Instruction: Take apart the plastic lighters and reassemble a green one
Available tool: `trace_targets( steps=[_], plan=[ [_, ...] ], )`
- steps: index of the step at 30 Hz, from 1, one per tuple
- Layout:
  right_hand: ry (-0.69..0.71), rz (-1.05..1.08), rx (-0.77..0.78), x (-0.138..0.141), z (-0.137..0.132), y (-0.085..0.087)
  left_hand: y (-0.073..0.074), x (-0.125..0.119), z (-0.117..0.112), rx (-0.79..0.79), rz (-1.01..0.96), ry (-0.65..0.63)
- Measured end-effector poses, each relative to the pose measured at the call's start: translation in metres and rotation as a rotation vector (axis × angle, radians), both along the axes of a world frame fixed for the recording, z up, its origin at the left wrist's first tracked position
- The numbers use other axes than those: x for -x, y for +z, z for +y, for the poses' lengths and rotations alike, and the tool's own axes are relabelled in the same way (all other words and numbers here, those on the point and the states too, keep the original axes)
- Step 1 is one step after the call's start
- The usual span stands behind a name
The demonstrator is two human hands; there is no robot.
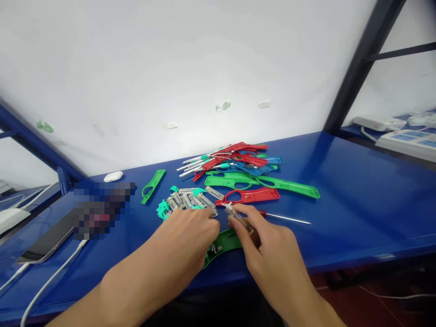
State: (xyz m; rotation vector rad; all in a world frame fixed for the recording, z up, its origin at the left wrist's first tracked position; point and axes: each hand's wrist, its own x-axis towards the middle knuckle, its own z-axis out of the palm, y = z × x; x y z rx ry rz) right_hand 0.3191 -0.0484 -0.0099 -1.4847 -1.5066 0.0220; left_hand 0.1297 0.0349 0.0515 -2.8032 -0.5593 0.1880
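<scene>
My right hand [272,245] pinches a small clear lighter fuel tank [240,219] with a white tip between thumb and fingers. Just left of it, my left hand [190,231] is closed, its knuckles up; whatever its fingers hold is hidden beneath. Below both hands lies a green lighter casing half [228,240], partly covered, with a wire and dark parts inside. Beyond my left hand sits a cluster of clear fuel tanks [187,200] and teal plastic pieces [163,209]. A screwdriver [288,218] with a red handle end lies beyond my right hand.
Toward the wall, red, green and blue lighter casings are heaped with metal tubes [194,165]. A red casing half [255,196] and green ones [289,186] lie nearer. One green piece [153,186], a white earbud case [113,176] and a phone [54,236] with cables occupy the left.
</scene>
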Motion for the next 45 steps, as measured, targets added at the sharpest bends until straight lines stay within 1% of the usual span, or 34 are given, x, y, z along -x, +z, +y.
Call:
trace_targets(
  steps=[3,6,10,14,18,22,27,29,30,33,35,38,41,43,45],
  plan=[
    [0.000,-0.015,0.009,0.000,0.001,-0.002,-0.001,-0.002,-0.006,-0.114,0.123,-0.061],
    [-0.002,-0.012,0.019,0.000,0.001,-0.002,0.000,-0.002,-0.014,-0.156,0.174,-0.097],
    [0.018,-0.001,0.035,0.000,0.000,0.000,0.005,-0.001,-0.023,-0.289,0.253,-0.155],
    [0.019,-0.002,0.045,-0.001,-0.001,0.000,0.004,-0.002,-0.023,-0.340,0.293,-0.206],
    [0.027,0.007,0.047,0.000,0.000,-0.003,-0.001,-0.001,-0.017,-0.311,0.252,-0.225],
    [0.027,0.033,0.058,0.001,0.000,-0.003,0.000,0.002,-0.015,-0.254,0.218,-0.221],
    [0.024,0.042,0.043,0.002,0.000,-0.005,0.002,0.013,-0.015,-0.186,0.190,-0.154],
    [0.026,0.036,0.030,0.002,0.000,-0.006,0.001,0.017,-0.015,-0.162,0.134,-0.140],
    [0.022,0.037,0.027,0.003,0.000,-0.006,0.001,0.017,-0.014,-0.119,0.079,-0.111],
    [0.010,0.043,0.026,0.003,0.000,-0.008,0.001,0.015,-0.012,0.075,-0.168,0.084],
    [0.015,0.043,0.024,0.004,-0.001,-0.008,0.000,0.011,-0.011,0.170,-0.333,0.225],
    [0.020,0.024,-0.004,0.003,-0.001,-0.008,-0.002,0.011,-0.011,0.203,-0.482,0.327],
    [0.011,-0.042,-0.041,0.002,0.000,-0.007,-0.006,0.017,-0.013,0.246,-0.624,0.421],
    [0.001,-0.094,-0.060,0.001,0.000,-0.006,-0.011,0.021,-0.014,0.281,-0.761,0.481],
    [-0.011,-0.135,-0.084,0.001,0.000,-0.007,-0.015,0.024,-0.014,0.291,-0.927,0.495]
  ],
)
